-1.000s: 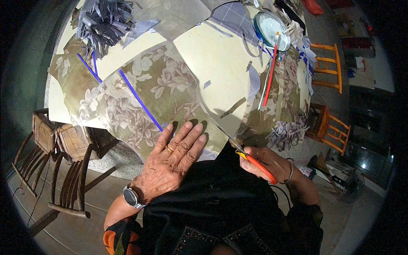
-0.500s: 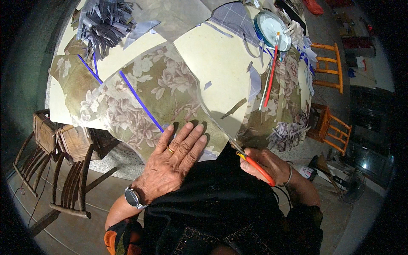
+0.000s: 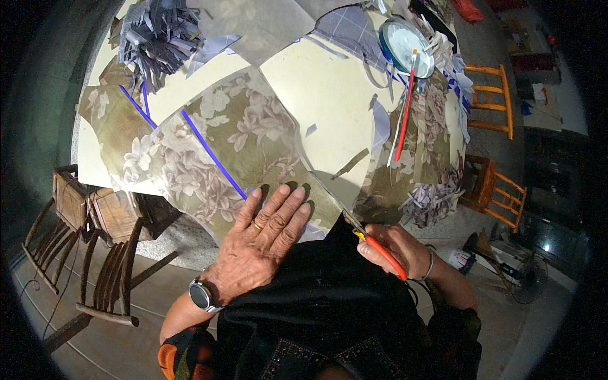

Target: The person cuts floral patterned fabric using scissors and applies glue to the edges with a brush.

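Head view, left hand [image 3: 263, 237]: lay flat, fingers slightly spread, on the 6 o'clock end of the flower-patterned sheet [image 3: 253, 142]; it gripped nothing.
Right hand [image 3: 405, 250]: was closed around the orange-handled scissors [image 3: 384, 254].
Blades [image 3: 355, 222]: pointed to 11 o'clock, tips at the sheet's edge; how far apart they stood I could not tell.
Sheet: lay at 10 o'clock from the right hand's grip and stretched toward 12 o'clock from beneath the left fingers.
Blue strip [image 3: 212, 155]: crossed the sheet at 11 o'clock from the left hand, its lower end near the leftmost fingertip.
Round dish [image 3: 407, 41]: stood at 12 o'clock from the right hand, the red-handled paintbrush [image 3: 403, 114] reaching over it.
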Motion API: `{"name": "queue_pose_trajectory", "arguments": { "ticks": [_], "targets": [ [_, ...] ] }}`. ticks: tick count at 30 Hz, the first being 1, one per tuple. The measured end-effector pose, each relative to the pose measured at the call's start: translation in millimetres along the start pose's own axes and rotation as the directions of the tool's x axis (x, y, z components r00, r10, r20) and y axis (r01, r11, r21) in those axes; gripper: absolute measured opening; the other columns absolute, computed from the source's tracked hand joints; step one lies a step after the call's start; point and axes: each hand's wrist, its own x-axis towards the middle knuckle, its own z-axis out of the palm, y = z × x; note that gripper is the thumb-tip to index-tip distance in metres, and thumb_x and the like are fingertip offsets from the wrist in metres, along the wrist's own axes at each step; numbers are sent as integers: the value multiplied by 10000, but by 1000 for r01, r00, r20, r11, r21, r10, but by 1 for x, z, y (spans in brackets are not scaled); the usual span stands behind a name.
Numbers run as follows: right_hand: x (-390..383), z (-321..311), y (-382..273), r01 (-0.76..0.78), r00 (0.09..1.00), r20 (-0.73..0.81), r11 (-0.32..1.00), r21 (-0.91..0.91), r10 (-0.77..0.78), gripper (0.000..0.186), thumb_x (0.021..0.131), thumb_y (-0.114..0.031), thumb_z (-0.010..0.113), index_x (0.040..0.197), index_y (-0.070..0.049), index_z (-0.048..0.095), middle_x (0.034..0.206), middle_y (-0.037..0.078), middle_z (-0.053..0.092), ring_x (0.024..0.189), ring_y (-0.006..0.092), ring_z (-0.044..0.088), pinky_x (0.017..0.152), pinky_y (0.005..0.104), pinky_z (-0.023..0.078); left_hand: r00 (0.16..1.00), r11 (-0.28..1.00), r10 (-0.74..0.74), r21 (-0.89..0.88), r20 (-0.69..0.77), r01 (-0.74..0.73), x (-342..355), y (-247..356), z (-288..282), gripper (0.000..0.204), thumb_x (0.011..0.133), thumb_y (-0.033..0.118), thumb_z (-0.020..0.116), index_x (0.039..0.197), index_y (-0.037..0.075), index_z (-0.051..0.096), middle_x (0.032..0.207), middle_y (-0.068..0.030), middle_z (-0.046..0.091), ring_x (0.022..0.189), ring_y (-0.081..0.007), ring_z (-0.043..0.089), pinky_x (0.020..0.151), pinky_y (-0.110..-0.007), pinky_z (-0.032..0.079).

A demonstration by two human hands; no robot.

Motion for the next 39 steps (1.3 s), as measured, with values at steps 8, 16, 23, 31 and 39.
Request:
{"name": "queue_pose_trajectory", "arguments": {
  "ticks": [8, 16, 23, 31, 39],
  "targets": [
    [2, -1, 24, 168, 986, 31, 984, -58, -166, 259, 993, -226, 610, 894, -22, 486, 653, 86, 452, 554, 216, 460, 552, 387, 382, 1000, 998, -1, -61, 12, 2, 1, 0, -4, 601, 893, 110, 564, 1472, 31, 424, 1550, -166, 390, 1456, -311, 348, 1204, -509, 193],
    [11, 0, 13, 128, 991, 53, 990, -65, -125, 234, 1008, -223, 578, 923, -32, 473, 671, 110, 432, 573, 272, 471, 570, 411, 385, 1000, 989, -3, -149, 12, 5, 0, 4, -6, 624, 872, 77, 588, 1473, 38, 424, 1557, -171, 377, 1460, -324, 339, 1199, -522, 205],
    [13, 5, 8, 41, 998, 49, 999, 7, -41, 249, 1013, -208, 578, 868, -57, 444, 676, 59, 397, 619, 167, 408, 574, 361, 364, 1000, 981, -10, -195, -14, 7, 1, 6, -7, 597, 863, 55, 580, 1446, 19, 459, 1542, -190, 398, 1450, -338, 358, 1195, -525, 206],
    [18, 9, 12, 136, 991, 17, 991, 0, -136, 222, 1041, -203, 532, 881, -75, 447, 743, -1, 432, 678, 110, 426, 597, 311, 400, 1000, 981, 5, -195, 6, -3, 1, 5, -7, 643, 859, 68, 590, 1478, 37, 419, 1561, -173, 369, 1462, -331, 333, 1195, -527, 207],
    [21, 13, 16, 409, 902, 7, 850, -333, -431, 160, 945, -178, 558, 937, -27, 508, 826, 113, 460, 707, 276, 535, 621, 398, 462, 1000, 974, 2, -226, -9, -4, 2, 5, -7, 610, 858, 60, 583, 1454, 27, 456, 1555, -195, 376, 1456, -349, 345, 1193, -531, 200]
  ]
}}
